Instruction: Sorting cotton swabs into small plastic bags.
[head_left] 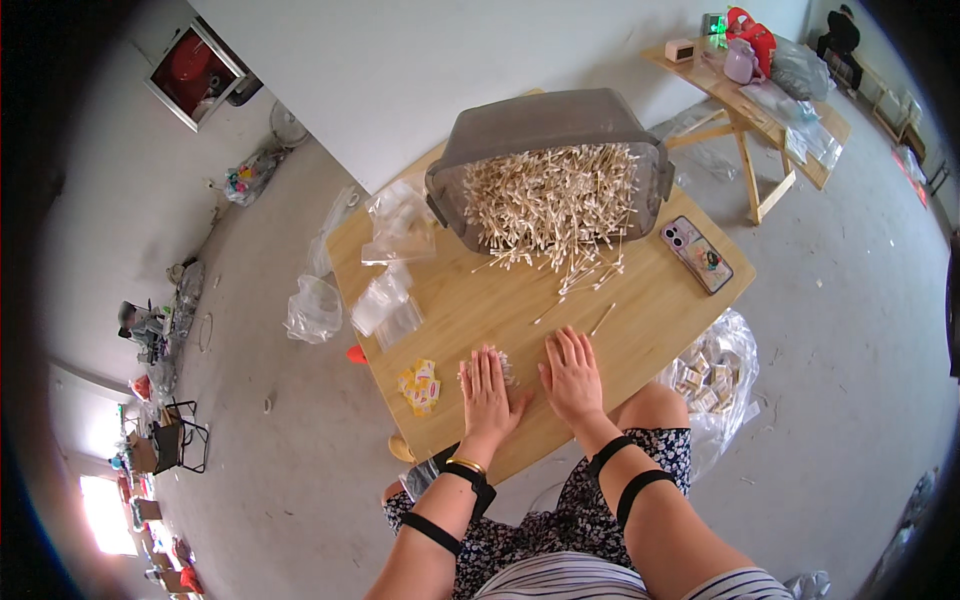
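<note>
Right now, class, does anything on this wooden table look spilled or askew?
Yes. The grey bin is tipped on its side, and cotton swabs have spilled from its mouth onto the wooden table, some scattered loose toward the hands. The left hand lies flat over a small bundle; the right hand rests flat beside it.

yellow sachets on table, clear bags beyond

A small bundle of white-tipped wooden cotton swabs is mostly hidden beneath the left hand. The contents of the crumpled clear plastic bag beside the light wooden table are too small to be identified.
</note>
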